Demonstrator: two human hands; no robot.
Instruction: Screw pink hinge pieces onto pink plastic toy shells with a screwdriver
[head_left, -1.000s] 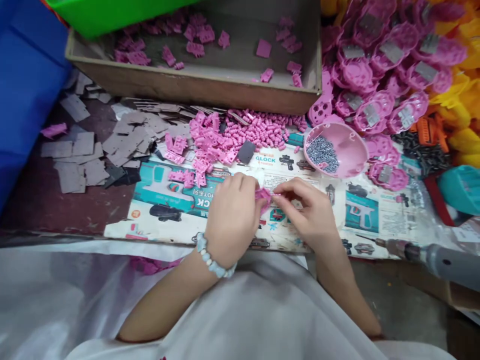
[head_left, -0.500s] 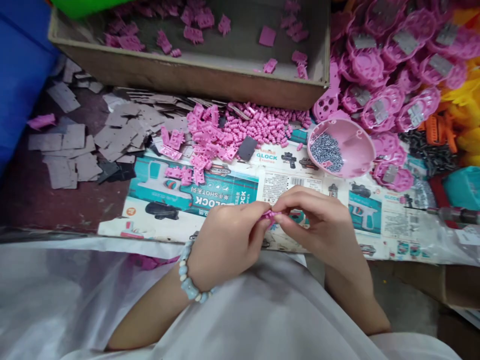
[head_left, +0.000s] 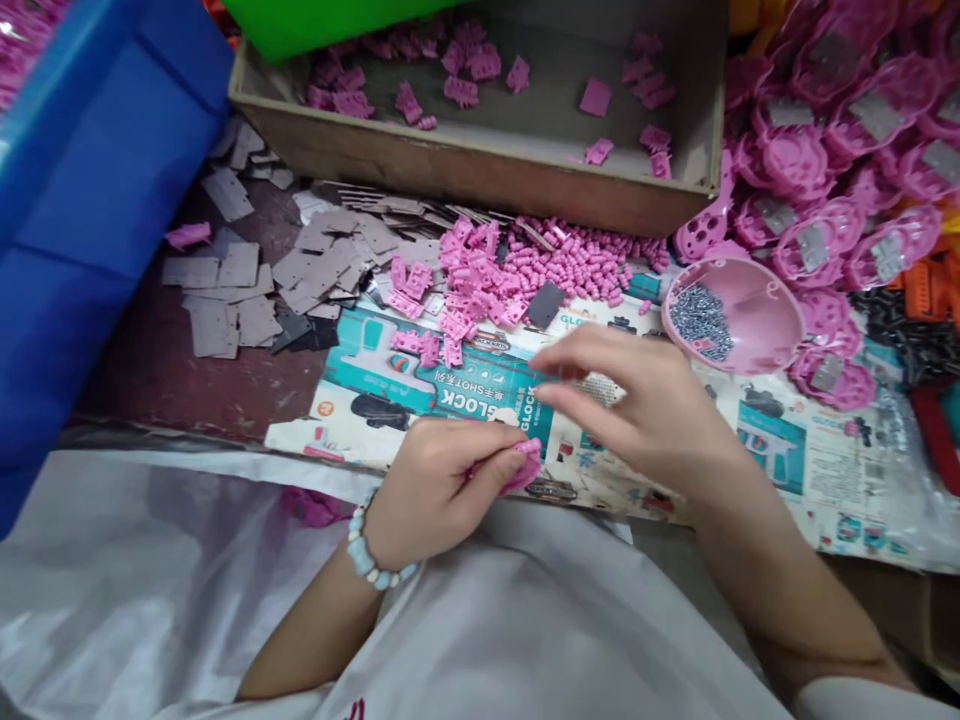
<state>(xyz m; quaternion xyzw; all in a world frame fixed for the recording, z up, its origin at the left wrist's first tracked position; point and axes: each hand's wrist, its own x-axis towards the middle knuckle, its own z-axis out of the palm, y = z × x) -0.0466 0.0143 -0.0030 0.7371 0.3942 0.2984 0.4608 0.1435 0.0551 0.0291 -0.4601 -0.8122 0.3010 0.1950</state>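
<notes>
My left hand [head_left: 439, 485], with a beaded bracelet on its wrist, pinches a pink plastic part [head_left: 529, 466] between thumb and forefinger. The rest of that part is hidden by the fingers. To the right and a little higher, my right hand [head_left: 637, 405] is open, thumb and fingers apart, over the printed cardboard sheet [head_left: 352, 425]. Beyond the hands lie a heap of pink bracket-like parts [head_left: 480, 270] and a pile of small ribbed pink pieces [head_left: 566, 265]. A pink bowl [head_left: 765, 310] of small metal screws [head_left: 699, 322] sits to the right of my right hand.
Thin grey plates [head_left: 326, 255] are scattered at the left beside a blue bin [head_left: 127, 190]. A shallow box [head_left: 480, 165] with pink parts stands at the back, partly under a green object [head_left: 322, 20]. Pink shells [head_left: 817, 240] are heaped at the right.
My hands, together on the pink part before, have separated. The right hand has let go and opened; the left keeps the part, which shows more now. The view has shifted left.
</notes>
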